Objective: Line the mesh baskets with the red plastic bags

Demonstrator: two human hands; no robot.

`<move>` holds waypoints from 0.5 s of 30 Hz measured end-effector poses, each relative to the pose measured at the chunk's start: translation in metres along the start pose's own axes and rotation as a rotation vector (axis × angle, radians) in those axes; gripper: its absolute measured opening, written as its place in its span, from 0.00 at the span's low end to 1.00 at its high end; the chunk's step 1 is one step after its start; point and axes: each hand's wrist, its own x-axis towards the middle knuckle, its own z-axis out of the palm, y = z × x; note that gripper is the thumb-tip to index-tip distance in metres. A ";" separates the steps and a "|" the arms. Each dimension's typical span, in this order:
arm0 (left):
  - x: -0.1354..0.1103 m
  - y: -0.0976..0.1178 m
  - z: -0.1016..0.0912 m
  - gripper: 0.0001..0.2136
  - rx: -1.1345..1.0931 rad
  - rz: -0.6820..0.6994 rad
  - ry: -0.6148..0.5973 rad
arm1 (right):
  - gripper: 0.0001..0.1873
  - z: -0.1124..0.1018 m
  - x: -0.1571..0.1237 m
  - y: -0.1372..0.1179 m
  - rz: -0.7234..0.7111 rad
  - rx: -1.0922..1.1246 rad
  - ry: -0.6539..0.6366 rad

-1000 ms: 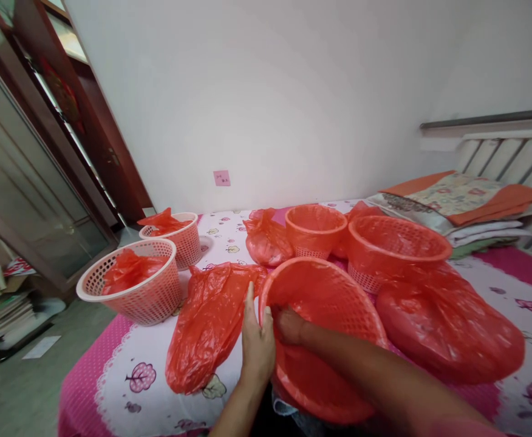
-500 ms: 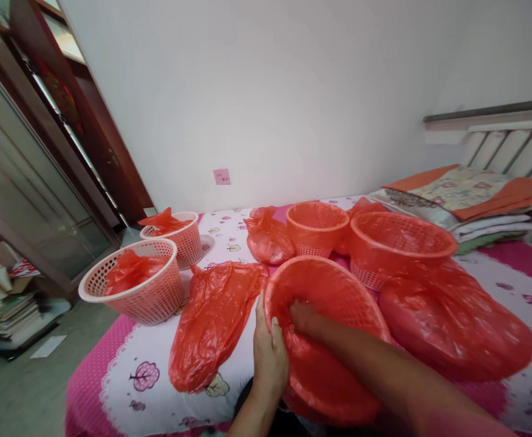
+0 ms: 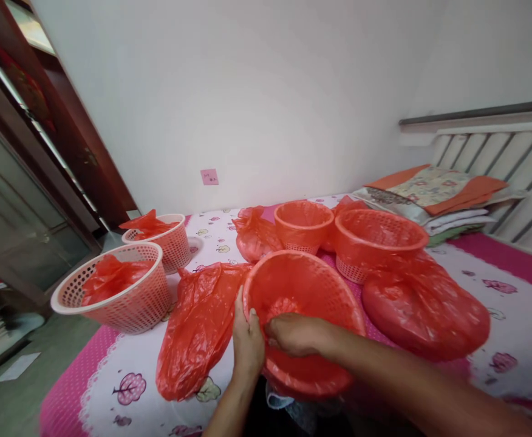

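At the lower centre of the frame, the front basket [image 3: 330, 291], lined with a red bag [image 3: 285, 305], is gripped at its left rim by the left hand [image 3: 248, 345], while the right hand [image 3: 293, 334] is held inside with fingers curled near the lining; whether plastic is pinched there cannot be told. A flattened bag [image 3: 197, 331] is spread on the bed [image 3: 97, 397] to the left, two pale baskets [image 3: 150, 297] are seen at left, and two lined baskets [image 3: 305, 235] right of centre.
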 end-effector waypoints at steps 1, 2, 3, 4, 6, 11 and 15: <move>0.004 -0.003 -0.002 0.28 0.002 -0.008 0.005 | 0.08 -0.008 -0.016 -0.005 -0.002 -0.010 0.012; 0.008 -0.005 -0.005 0.27 0.004 -0.015 0.014 | 0.12 -0.016 -0.033 -0.009 0.003 -0.009 0.028; 0.013 -0.008 -0.006 0.27 0.006 -0.024 0.018 | 0.14 -0.021 -0.049 -0.012 0.008 0.009 0.054; 0.018 -0.011 -0.008 0.27 0.009 -0.035 0.021 | 0.15 -0.024 -0.064 -0.013 0.018 0.057 0.087; 0.029 -0.015 -0.008 0.27 0.014 -0.062 0.026 | 0.20 -0.021 -0.086 -0.012 0.035 0.118 0.140; 0.057 -0.012 0.000 0.27 0.004 -0.148 0.000 | 0.20 0.023 -0.096 0.018 0.099 -0.004 0.299; 0.065 -0.004 0.002 0.29 -0.047 -0.198 -0.048 | 0.10 0.051 -0.081 0.041 0.101 -0.160 0.411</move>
